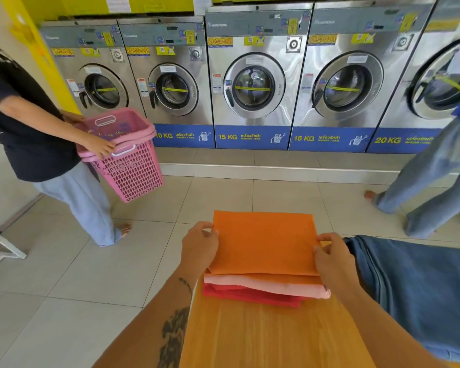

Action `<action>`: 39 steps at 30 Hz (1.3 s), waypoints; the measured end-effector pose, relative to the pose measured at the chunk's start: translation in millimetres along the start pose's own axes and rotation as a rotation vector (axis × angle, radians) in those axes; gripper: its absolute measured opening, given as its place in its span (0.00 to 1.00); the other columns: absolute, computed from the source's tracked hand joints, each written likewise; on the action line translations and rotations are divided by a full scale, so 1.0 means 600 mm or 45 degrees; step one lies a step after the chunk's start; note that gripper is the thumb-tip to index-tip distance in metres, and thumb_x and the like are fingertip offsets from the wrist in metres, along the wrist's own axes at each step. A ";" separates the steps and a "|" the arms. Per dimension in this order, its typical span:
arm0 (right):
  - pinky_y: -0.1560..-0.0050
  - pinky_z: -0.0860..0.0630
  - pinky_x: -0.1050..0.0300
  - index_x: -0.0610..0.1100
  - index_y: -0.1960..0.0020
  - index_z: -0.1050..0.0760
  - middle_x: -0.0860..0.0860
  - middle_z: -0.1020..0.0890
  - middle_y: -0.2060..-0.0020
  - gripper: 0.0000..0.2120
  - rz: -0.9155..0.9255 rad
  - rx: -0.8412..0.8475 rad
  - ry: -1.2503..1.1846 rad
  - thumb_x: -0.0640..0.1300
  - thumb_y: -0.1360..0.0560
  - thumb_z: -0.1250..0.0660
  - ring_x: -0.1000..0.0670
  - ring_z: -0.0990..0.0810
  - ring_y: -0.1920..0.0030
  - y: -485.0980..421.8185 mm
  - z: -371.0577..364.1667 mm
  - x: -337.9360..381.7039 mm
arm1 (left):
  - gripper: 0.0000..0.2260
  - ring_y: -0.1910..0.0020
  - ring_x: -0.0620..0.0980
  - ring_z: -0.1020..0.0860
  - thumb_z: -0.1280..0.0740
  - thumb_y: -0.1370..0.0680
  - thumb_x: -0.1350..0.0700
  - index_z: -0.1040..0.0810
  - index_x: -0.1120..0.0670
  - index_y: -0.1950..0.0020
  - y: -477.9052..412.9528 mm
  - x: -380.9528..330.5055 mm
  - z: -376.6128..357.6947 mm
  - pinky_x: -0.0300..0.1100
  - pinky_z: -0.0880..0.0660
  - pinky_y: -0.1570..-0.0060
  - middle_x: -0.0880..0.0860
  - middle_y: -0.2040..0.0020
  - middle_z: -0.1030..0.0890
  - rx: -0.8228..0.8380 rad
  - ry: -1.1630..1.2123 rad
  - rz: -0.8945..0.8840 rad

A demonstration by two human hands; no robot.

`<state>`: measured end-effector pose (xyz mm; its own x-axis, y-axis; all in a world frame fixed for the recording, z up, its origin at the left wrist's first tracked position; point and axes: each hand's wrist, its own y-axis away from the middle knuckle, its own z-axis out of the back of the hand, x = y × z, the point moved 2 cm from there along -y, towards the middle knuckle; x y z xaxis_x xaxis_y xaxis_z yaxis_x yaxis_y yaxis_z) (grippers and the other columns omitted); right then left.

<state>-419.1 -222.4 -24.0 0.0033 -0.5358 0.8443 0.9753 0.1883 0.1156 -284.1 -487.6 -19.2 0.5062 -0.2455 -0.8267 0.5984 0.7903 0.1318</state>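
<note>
A folded orange cloth [263, 243] lies on top of a small stack, over a folded pink cloth [266, 285] and a red cloth [247, 297]. The stack sits at the far end of a narrow wooden table [263, 338]. My left hand [199, 244] pinches the orange cloth's left edge. My right hand [332, 258] pinches its right edge, thumb on top.
Blue denim [414, 288] lies on the table's right side. At the left, a person holds stacked pink laundry baskets [128, 155]. Another person in jeans [430, 187] walks at the right. A row of washing machines [252, 83] lines the far wall beyond the tiled floor.
</note>
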 end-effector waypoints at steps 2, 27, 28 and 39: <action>0.74 0.30 0.57 0.55 0.44 0.29 0.48 0.22 0.64 0.09 0.021 -0.024 -0.047 0.42 0.20 0.37 0.51 0.25 0.70 0.016 -0.004 -0.023 | 0.13 0.59 0.42 0.24 0.35 0.20 0.55 0.27 0.46 0.37 -0.005 -0.001 -0.007 0.34 0.33 0.67 0.45 0.56 0.22 -0.028 -0.016 -0.051; 0.41 0.27 0.43 0.49 0.34 0.28 0.46 0.26 0.36 0.18 0.480 -0.124 0.556 0.46 0.22 0.41 0.43 0.27 0.39 -0.050 -0.036 0.081 | 0.16 0.43 0.51 0.27 0.43 0.21 0.52 0.29 0.51 0.34 -0.040 -0.066 -0.052 0.48 0.29 0.44 0.52 0.40 0.26 -0.235 -0.465 -0.769; 0.36 0.31 0.41 0.51 0.31 0.30 0.47 0.28 0.32 0.20 0.540 -0.038 0.652 0.50 0.22 0.44 0.43 0.30 0.35 -0.041 -0.053 0.087 | 0.17 0.42 0.51 0.28 0.45 0.21 0.50 0.28 0.50 0.34 -0.032 -0.072 -0.066 0.49 0.30 0.41 0.51 0.40 0.26 -0.150 -0.530 -0.887; 0.25 0.47 0.38 0.62 0.23 0.47 0.53 0.46 0.21 0.27 0.496 0.196 0.541 0.62 0.21 0.56 0.49 0.53 0.22 -0.027 -0.120 0.009 | 0.25 0.23 0.50 0.46 0.55 0.20 0.38 0.42 0.41 0.23 -0.018 -0.002 -0.127 0.55 0.47 0.25 0.49 0.22 0.41 0.185 -0.609 -0.733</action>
<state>-419.1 -287.6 -59.1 0.4733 -0.6798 0.5603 0.8415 0.5370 -0.0593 -338.6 -453.3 -61.3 0.2835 -0.8392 -0.4640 0.9085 0.3899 -0.1502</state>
